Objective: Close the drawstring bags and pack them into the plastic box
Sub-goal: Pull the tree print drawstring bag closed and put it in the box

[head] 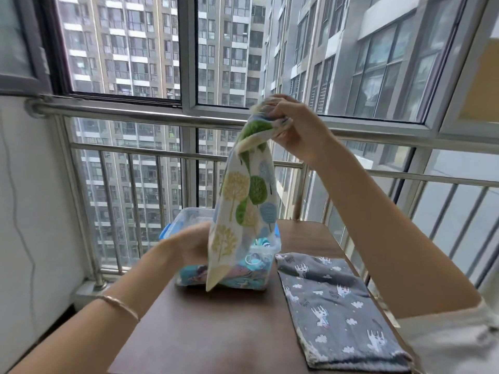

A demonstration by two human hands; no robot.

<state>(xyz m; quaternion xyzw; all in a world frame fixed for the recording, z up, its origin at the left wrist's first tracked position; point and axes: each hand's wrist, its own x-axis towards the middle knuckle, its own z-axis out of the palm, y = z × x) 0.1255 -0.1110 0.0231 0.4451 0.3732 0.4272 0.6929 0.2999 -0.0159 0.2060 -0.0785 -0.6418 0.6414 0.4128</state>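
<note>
Beyond the balcony window (129, 49) and the steel railing (135, 114) we see apartment towers (151, 36). We stand at a brown counter (216, 333). At its far left end is the clear plastic box (183, 220), which has blue latches and patterned fabric (253, 273) inside.

The right grip (291, 125) is raised high above the counter, with its fingers curled round the bunched mouth of the tree-print bag (248, 206). The bag hangs from it on a slant, and its lower corner is in front of the box's near wall.

The left grip (189, 247) sits at the bag's lower edge. It is blurred and partly hidden by cloth, so we cannot tell whether it is spread or pinching. We note a thin bracelet (118, 303) on that wrist.

The grey bag (332, 306), with a white print, lies flat on the counter just beside the box, to its right.
</note>
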